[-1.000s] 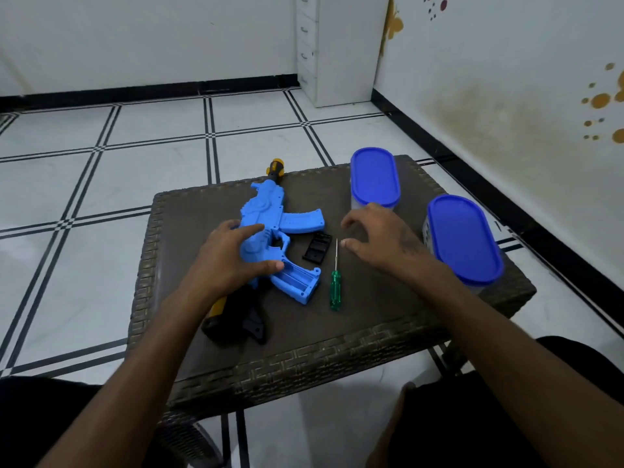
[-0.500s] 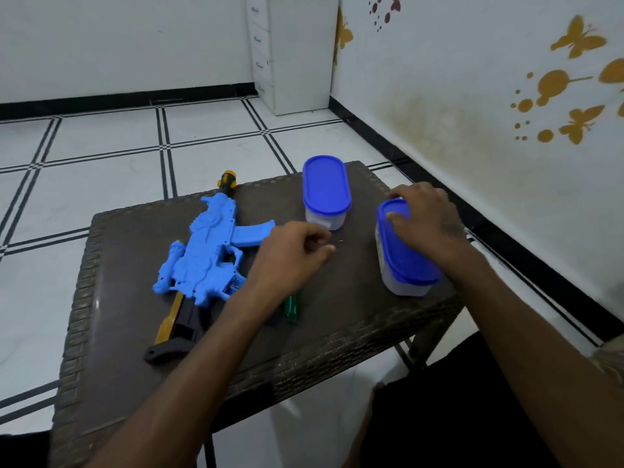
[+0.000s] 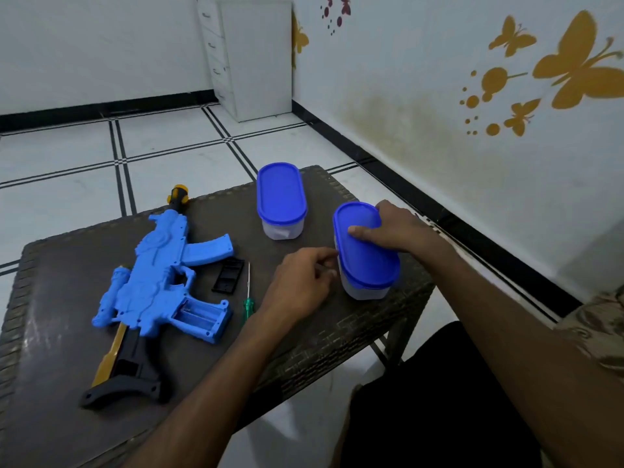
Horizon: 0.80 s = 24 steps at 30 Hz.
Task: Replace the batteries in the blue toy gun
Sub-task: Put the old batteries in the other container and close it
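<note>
Two hands work at the near container (image 3: 366, 261), one of two clear tubs with blue oval lids standing on a dark woven surface (image 3: 50, 349) in a tiled room. The right hand (image 3: 400, 231) lies over the far end of the lid, its fingers curled round the rim and the thumb pressed on top, a grip that holds the tub. The left hand (image 3: 300, 282) sits at the tub's left side with its fingers bent in toward the lid's edge; from this angle it is hard to say whether they actually pinch the rim or merely touch it. The far container (image 3: 282, 201) stands apart behind, lid on. The blue toy gun (image 3: 162, 282) lies flat on the left half of the surface, its orange-tipped muzzle toward the far edge and its black and yellow stock toward the person, with the battery compartment (image 3: 201, 315) in the handle uncovered and facing up. The black battery cover (image 3: 228, 275) lies loose just right of the gun, beside a small green-handled screwdriver (image 3: 248, 295). A white drawer cabinet (image 3: 246, 55) stands in the corner, near a wall with orange butterfly decals (image 3: 574, 76)
</note>
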Motion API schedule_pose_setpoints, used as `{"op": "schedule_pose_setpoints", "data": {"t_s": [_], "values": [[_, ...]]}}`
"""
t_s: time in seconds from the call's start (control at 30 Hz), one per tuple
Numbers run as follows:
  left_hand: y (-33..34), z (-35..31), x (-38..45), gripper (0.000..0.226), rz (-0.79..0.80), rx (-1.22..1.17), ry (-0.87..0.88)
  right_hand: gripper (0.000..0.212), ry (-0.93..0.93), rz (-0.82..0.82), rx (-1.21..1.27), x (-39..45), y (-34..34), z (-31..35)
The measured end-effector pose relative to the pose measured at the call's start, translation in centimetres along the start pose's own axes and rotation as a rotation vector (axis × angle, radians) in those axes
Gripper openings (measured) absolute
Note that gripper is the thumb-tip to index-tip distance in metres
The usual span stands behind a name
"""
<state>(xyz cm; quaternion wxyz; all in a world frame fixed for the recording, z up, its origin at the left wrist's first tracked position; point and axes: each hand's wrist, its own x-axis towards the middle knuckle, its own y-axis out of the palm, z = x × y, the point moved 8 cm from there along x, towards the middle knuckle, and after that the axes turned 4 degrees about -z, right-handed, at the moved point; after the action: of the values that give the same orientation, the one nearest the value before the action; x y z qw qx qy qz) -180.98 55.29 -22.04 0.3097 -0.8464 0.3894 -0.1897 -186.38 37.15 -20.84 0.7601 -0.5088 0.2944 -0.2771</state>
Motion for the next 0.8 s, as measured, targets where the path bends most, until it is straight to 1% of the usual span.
{"op": "schedule_pose_setpoints", "data": {"t_s": [0.03,0.1,0.13,0.2,0.3,0.37,0.5,0.57,0.63,0.73,0.77,0.8], "values": [[-0.1,0.2,0.0,0.037,-0.003,-0.002,-0.007,0.068,0.004,-0.003,0.016,0.0,-0.4,-0.1],[-0.4,0.7,0.0,0.032,-0.017,-0.003,-0.027,0.048,0.023,-0.02,0.121,0.2,-1.3,-0.3],[-0.7,0.9,-0.1,0.03,-0.026,-0.007,-0.037,0.039,0.032,-0.001,0.172,0.4,-1.4,-0.4],[-1.4,1.5,0.0,0.027,-0.05,-0.022,-0.052,0.03,0.024,0.066,0.206,0.7,-1.3,-0.4],[-2.8,2.2,0.1,0.023,-0.097,-0.045,-0.067,0.031,-0.081,0.092,0.152,1.3,-2.3,0.9],[-3.7,2.9,0.1,0.021,-0.124,-0.061,-0.091,0.035,-0.225,0.123,0.085,1.6,-2.8,2.9],[-4.5,4.0,-0.3,0.022,-0.134,-0.065,-0.152,0.037,-0.544,0.324,-0.119,0.3,-1.3,7.6],[-4.5,4.3,-0.5,0.022,-0.131,-0.077,-0.177,0.037,-0.643,0.394,-0.203,-0.2,0.2,9.1],[-4.3,4.5,-0.8,0.022,-0.114,-0.088,-0.198,0.039,-0.691,0.406,-0.258,-0.8,1.3,10.2],[-3.7,4.5,-1.1,0.022,-0.091,-0.091,-0.212,0.038,-0.681,0.381,-0.154,-1.5,1.2,10.5],[-3.4,4.5,-1.2,0.023,-0.084,-0.092,-0.212,0.037,-0.647,0.343,-0.087,-1.4,0.6,10.0],[-3.2,4.4,-1.2,0.026,-0.079,-0.099,-0.212,0.036,-0.592,0.253,-0.017,-0.9,-0.5,9.2]]}}
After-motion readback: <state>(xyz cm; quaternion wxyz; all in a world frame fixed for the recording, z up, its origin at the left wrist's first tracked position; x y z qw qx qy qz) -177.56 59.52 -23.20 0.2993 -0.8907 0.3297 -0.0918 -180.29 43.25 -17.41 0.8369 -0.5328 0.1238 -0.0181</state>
